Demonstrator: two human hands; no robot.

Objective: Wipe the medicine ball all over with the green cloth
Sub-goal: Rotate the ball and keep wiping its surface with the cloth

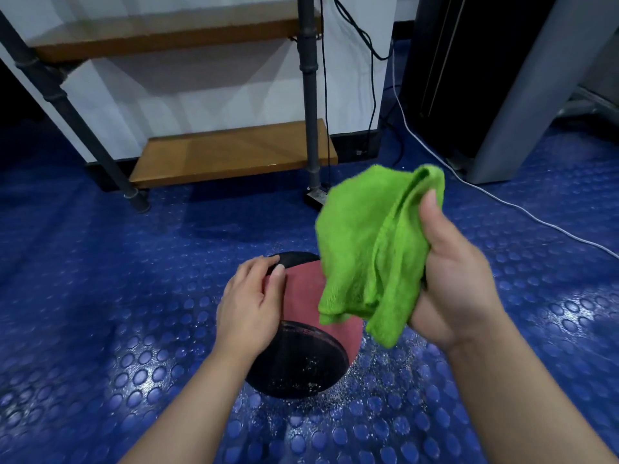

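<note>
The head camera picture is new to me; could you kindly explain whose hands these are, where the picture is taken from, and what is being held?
There is no machine here. A person wears one wide-angle camera on the head, looking forward and down, so the two arms you see are their own. On the blue studded floor sits a red and black medicine ball. The left hand rests against its side, as if steadying it. The right hand grips a bunched green cloth, held up over the ball; I cannot tell whether the cloth touches it. Behind stands a wooden shelf on dark pipe legs.
</note>
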